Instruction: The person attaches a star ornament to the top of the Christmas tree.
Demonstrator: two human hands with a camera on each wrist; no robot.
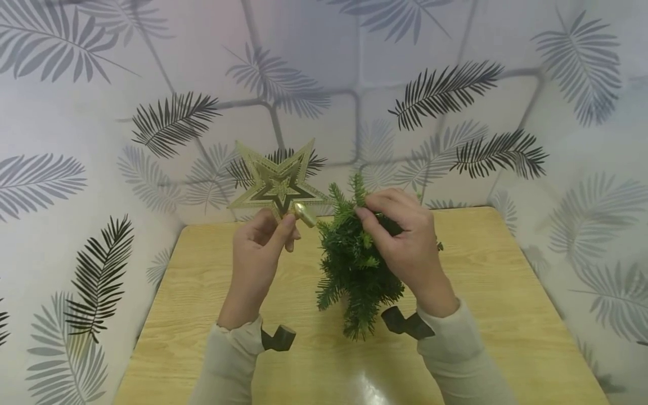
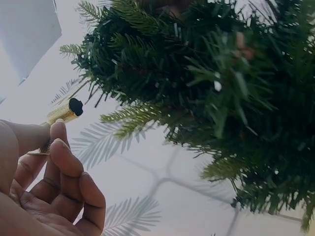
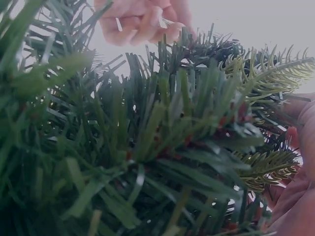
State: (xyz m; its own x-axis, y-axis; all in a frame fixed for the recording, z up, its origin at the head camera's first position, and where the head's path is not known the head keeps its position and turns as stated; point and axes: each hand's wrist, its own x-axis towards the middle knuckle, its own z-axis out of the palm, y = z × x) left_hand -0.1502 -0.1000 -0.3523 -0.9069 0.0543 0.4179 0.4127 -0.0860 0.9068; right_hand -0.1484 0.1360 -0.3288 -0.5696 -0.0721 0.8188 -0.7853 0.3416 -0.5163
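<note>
A gold star tree topper (image 1: 280, 188) with a hollow tube base (image 1: 305, 215) is pinched between thumb and fingers of my left hand (image 1: 259, 247). In the left wrist view the tube (image 2: 66, 111) shows its dark open end, pointed toward the branches. Just right of it stands a small artificial Christmas tree (image 1: 354, 264) with dense green needles. My right hand (image 1: 407, 242) pinches a sprig near the tree's top between thumb and forefinger. In the right wrist view, branches (image 3: 162, 137) cover much of that hand (image 3: 295, 191). The tree's base is hidden under its foliage.
The tree stands on a light wooden table (image 1: 202, 292), whose far edge meets a wall (image 1: 314, 62) with a feather-leaf print. A black wrist mount (image 1: 278, 338) sits on the left sleeve, and another (image 1: 407, 323) on the right, close to the lower branches.
</note>
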